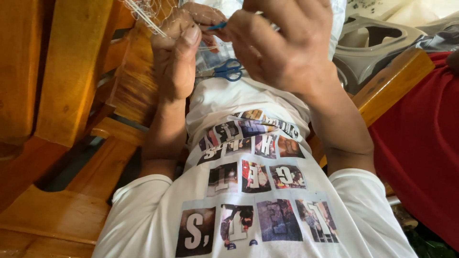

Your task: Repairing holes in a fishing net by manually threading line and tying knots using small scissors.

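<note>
Pinching a bunch of fine white netting [143,16], the left hand [178,57] sits curled at the upper middle of the view — thumb pressed flat against the side of the forefinger, the mesh threads trapped between them and fanning up and to the left toward the top edge. The right hand [282,45] is raised just beside it, fingers closed around a thin blue tool [217,26] whose tip points left and meets the left thumb; only a short blue length shows between the two hands, so what kind of tool it is cannot be told. Both hands are nearly touching, held above the person's lap.

Below the hands lies a pair of blue-handled scissors [227,70], resting on the white cloth of the lap, blades pointing left, well clear of either hand. The person wears a white T-shirt [248,191] printed with square picture patches — it fills the lower middle of the view. A wooden chair frame [62,95] with slats and an armrest runs down the left side, and another wooden arm [392,79] angles in on the right. Beyond that arm is red cloth [420,143], and above it a grey plastic chair [377,45].
</note>
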